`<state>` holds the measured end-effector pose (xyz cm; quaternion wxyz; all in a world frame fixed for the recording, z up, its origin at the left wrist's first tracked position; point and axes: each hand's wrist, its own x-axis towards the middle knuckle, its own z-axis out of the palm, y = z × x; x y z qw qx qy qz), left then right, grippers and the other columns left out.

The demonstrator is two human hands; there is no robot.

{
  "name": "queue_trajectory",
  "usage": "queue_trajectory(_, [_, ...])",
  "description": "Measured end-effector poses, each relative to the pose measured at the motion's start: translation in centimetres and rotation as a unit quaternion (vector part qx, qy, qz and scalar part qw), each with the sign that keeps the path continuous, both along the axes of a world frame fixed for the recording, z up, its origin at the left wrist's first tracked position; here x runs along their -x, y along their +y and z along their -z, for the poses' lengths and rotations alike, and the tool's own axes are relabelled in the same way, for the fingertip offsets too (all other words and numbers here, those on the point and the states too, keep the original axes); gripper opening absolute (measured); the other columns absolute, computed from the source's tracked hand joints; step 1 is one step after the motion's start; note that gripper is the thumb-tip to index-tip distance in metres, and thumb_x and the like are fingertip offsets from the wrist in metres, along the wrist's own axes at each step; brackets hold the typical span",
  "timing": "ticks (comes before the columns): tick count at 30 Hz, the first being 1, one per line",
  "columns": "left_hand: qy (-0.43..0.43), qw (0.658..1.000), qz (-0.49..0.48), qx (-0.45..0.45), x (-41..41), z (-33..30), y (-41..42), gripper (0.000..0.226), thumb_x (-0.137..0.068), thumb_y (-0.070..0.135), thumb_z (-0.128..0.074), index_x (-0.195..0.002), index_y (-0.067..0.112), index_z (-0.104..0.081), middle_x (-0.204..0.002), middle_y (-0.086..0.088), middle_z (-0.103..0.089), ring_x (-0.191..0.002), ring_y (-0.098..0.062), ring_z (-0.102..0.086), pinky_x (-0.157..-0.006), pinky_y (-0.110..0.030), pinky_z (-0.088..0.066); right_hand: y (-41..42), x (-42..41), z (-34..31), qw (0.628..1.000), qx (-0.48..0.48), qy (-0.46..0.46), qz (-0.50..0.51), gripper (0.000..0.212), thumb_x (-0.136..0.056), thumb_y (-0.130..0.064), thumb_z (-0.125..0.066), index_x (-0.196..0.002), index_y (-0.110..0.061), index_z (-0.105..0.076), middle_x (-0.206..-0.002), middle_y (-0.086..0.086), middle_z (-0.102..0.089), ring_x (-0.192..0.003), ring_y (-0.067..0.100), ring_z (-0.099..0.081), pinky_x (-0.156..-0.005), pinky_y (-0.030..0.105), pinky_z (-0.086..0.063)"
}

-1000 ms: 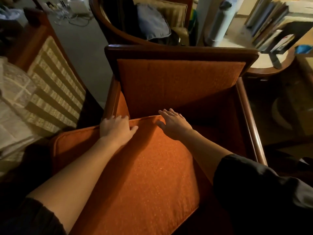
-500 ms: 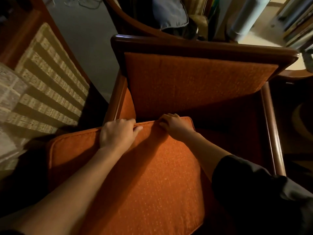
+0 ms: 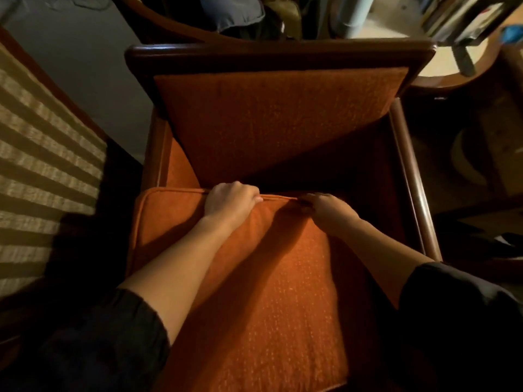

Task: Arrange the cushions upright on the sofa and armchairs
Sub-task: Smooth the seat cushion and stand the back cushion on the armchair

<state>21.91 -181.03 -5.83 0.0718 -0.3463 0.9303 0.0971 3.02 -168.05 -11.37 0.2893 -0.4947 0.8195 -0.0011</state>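
Observation:
An orange seat cushion (image 3: 271, 292) lies on a dark wooden armchair (image 3: 283, 52), shifted left so its left edge overhangs the left armrest. My left hand (image 3: 230, 200) grips the cushion's far piped edge near the middle. A little to the right, my right hand (image 3: 325, 207) also holds that far edge, fingers curled over it. The armchair's orange back cushion (image 3: 277, 123) stands upright against the backrest. The right part of the seat lies in deep shadow.
A striped beige sofa arm (image 3: 42, 165) stands to the left. Behind the armchair is another curved wooden chair (image 3: 169, 29) with a dark blue cushion (image 3: 237, 12). A round side table (image 3: 452, 69) with books is at the back right.
My right hand went from lying flat on the cushion to curling over its far edge. Both hands closed on that edge. The view moved closer and further over the armchair.

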Motion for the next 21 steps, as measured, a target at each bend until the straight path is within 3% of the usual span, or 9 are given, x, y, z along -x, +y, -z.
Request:
queue_trajectory(3, [0.008,0.999,0.036,0.035,-0.2,1.5,0.3,0.029,-0.095,0.037,-0.047,-0.116,0.026,-0.063,-0.113,-0.001,-0.068,-0.108,-0.023,-0.059,-0.093,-0.039,-0.037,3.5,-1.8,0.4,0.998,-0.028,-0.046,0.021,0.070,-0.096,-0.041,-0.051,-0.155,-0.032,-0.015,-0.163,-0.005,-0.014,-0.149,0.023,-0.016,-0.116,0.046,-0.027])
queue_trajectory(5, [0.015,0.996,0.075,0.049,-1.3,1.8,1.4,0.037,-0.092,0.031,-0.051,-0.127,0.023,-0.057,-0.128,-0.003,-0.061,-0.119,-0.024,-0.052,-0.103,-0.040,-0.033,6.0,-4.0,0.4,0.996,-0.020,-0.069,0.048,0.076,-0.095,-0.045,-0.051,-0.156,-0.032,-0.007,-0.164,-0.005,-0.003,-0.150,0.022,-0.004,-0.118,0.047,-0.022])
queue_trajectory(8, [0.008,0.992,0.109,0.062,-3.8,1.7,4.5,0.049,-0.089,0.029,-0.054,-0.137,0.022,-0.049,-0.148,-0.010,-0.044,-0.138,-0.026,-0.036,-0.116,-0.046,-0.020,9.6,-7.7,0.4,0.991,0.005,-0.095,0.089,0.076,-0.096,-0.046,-0.048,-0.156,-0.029,-0.004,-0.164,-0.004,0.001,-0.150,0.024,-0.001,-0.119,0.046,-0.020])
queue_trajectory(12, [-0.017,0.995,0.094,0.038,-6.6,0.6,9.2,0.052,-0.092,0.036,-0.046,-0.142,0.023,-0.042,-0.156,-0.010,-0.028,-0.146,-0.026,-0.018,-0.119,-0.048,-0.008,14.2,-12.4,0.5,0.989,0.032,-0.088,0.116,0.075,-0.096,-0.050,-0.045,-0.156,-0.026,-0.006,-0.165,0.000,-0.002,-0.151,0.025,-0.002,-0.118,0.047,-0.022])
queue_trajectory(21, [-0.092,0.987,0.130,0.034,-13.7,-0.3,20.7,0.068,-0.092,0.050,-0.039,-0.151,0.018,-0.025,-0.160,-0.009,-0.016,-0.148,-0.029,-0.007,-0.118,-0.050,-0.005,23.5,-20.1,-0.1,0.988,0.055,-0.084,0.121,0.075,-0.097,-0.056,-0.038,-0.156,-0.026,-0.004,-0.164,0.001,0.000,-0.150,0.023,0.003,-0.121,0.045,-0.010])
